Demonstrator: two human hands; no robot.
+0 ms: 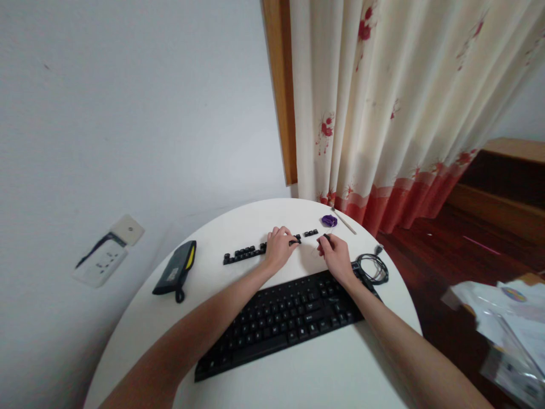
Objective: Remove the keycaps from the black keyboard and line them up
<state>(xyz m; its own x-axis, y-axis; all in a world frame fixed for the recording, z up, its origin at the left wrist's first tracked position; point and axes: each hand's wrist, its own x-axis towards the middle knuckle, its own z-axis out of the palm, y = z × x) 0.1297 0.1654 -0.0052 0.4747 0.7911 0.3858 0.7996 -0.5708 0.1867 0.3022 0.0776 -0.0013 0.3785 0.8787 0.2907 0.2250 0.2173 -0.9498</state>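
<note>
A black keyboard [289, 318] lies across the white table under my forearms, some of its upper right part without keycaps. Beyond it, loose black keycaps [244, 254] are lined up in rows, with a short separate row [310, 233] farther right. My left hand [279, 247] is closed at the right end of the longer row, thumb and finger pinching a black keycap. My right hand [335, 253] is closed round a small black handle with thin wire loops pointing left, which looks like a keycap puller [327, 237]. Its grip is partly hidden by the fingers.
A purple scrunchie-like cloth [329, 220] and a thin brush [344, 221] lie at the far right edge. The coiled cable [374, 268] sits right of the keyboard. A dark pouch [176, 268] is at left. Wall and curtain [383, 113] border the table's far side.
</note>
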